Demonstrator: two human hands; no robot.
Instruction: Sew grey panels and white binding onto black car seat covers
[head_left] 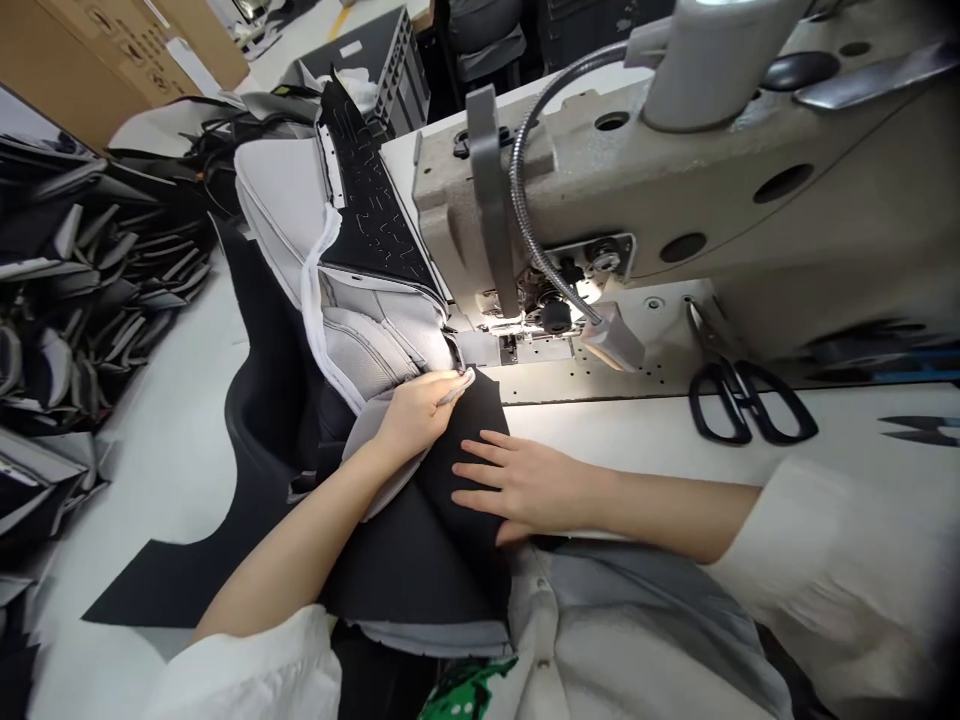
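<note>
Black and grey sewn fabric (pixel 352 345) lies across the worktable, left of the sewing machine (pixel 450 200) and in front of it. Pinched in my left hand (pixel 416 415) is the edge of the grey fabric, close to the machine's lit needle area. My right hand (pixel 525 485) rests with fingers spread on a black fabric panel (pixel 480 420), just right of my left hand. White piping runs along the grey part. The panel's lower end hangs toward my lap.
Black-handled scissors (pixel 742 400) lie on the machine bed at the right, with a second metal tool (pixel 922 430) beyond. Stacked fabric pieces (pixel 97 280) crowd the left side. A cardboard box (pixel 112 60) and a grey crate (pixel 401 75) stand at the back.
</note>
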